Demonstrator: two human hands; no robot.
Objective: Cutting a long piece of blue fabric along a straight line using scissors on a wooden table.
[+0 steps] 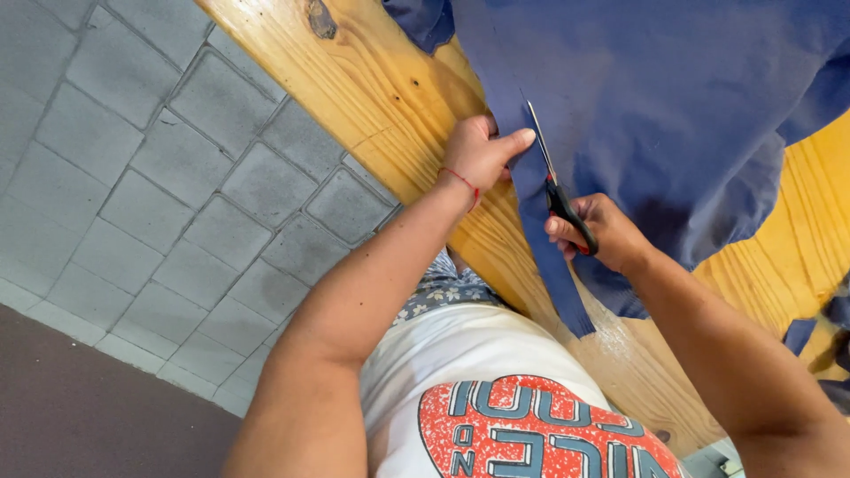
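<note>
Your left hand (481,152) pins the limp blue fabric strip (542,230) at centre frame; your right hand (602,232) grips scissors (556,188) mid-cut; hold beside the blade.

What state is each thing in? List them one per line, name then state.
blue fabric: spread flat on the table, partly cut.
cut strip: still joined at the top, hanging over the table edge.
scissors: blades in the fabric, mid-cut.
left hand: pinching the strip beside the blades.
right hand: gripping the scissor handles.
wooden table: bearing the fabric.
</note>
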